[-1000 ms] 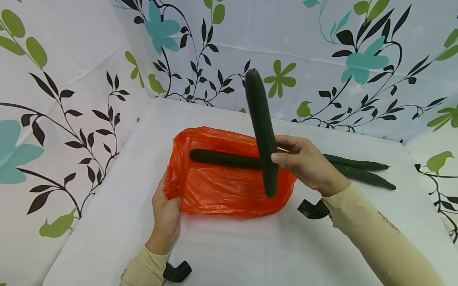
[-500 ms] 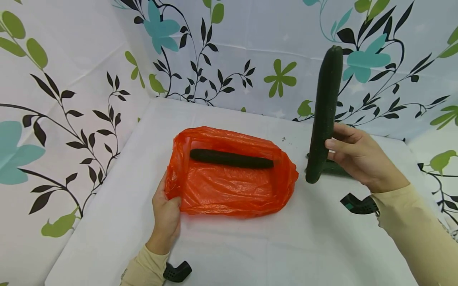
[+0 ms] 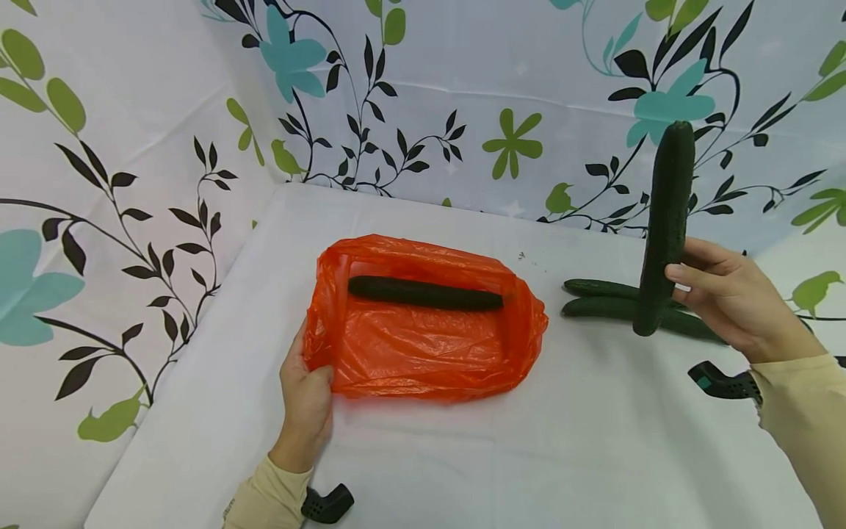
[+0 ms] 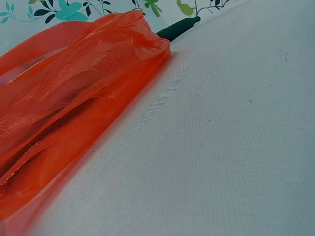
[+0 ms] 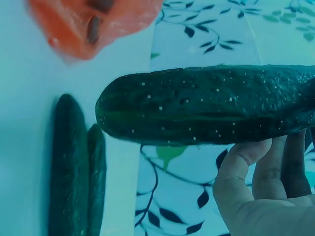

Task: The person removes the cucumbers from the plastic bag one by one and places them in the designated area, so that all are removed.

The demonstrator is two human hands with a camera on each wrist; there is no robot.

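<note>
My right hand (image 3: 740, 297) grips a dark green cucumber (image 3: 666, 220) near its lower half and holds it nearly upright, raised over the right side of the table. In the right wrist view the thumb and fingers (image 5: 236, 172) press against the held cucumber (image 5: 197, 105). My left hand (image 3: 306, 400) grips the left end of an orange-red plastic bag (image 3: 423, 353), thumb at its rim. The bag's mouth faces up, and another cucumber (image 3: 426, 294) lies inside along the far side. Only the bag (image 4: 88, 93) and tabletop show in the left wrist view; the left hand is almost wholly out of it.
Two cucumbers lie side by side on the white table (image 3: 529, 455) right of the bag, the front one (image 3: 601, 308) partly behind the raised cucumber, the back one (image 3: 595, 287) close behind. A patterned cloth (image 3: 410, 73) hangs at the back and sides.
My right hand has carried its cucumber from over the bag to the right, above the two on the table, which show more now. The left hand and bag have stayed in place.
</note>
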